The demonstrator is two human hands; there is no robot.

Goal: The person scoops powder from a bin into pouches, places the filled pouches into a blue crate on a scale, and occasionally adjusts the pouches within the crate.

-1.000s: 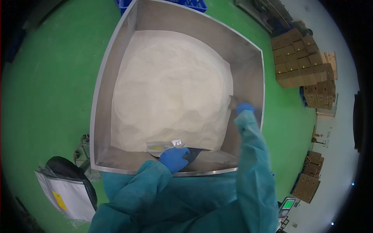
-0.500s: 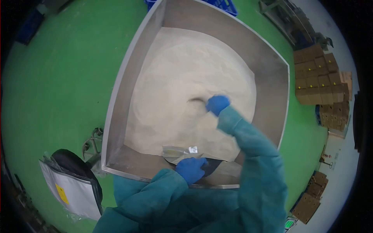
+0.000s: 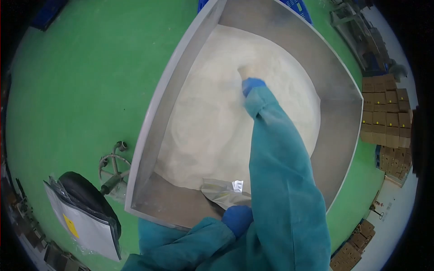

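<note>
A large metal bin (image 3: 341,108) holds a broad bed of pale powder (image 3: 203,113). My right hand (image 3: 253,85), in a blue glove, reaches over the far part of the powder. Its fingers look closed round a scoop (image 3: 249,71), which is blurred and seems covered with powder. At the bin's near edge my left hand (image 3: 238,219), also gloved in blue, is closed on the lower part of a silvery bag (image 3: 221,192). The bag leans inside the near wall, and my right sleeve hides part of it.
A round black stool (image 3: 86,194) with white packaging sheets (image 3: 81,221) on it stands left of the bin. Stacked cartons (image 3: 384,113) are at the right. A blue crate (image 3: 298,9) sits behind the bin on the green floor.
My right hand has moved forward over the powder with the scoop, away from my body. My left hand still holds the bag near the bin's near edge. The whole view has shifted.
</note>
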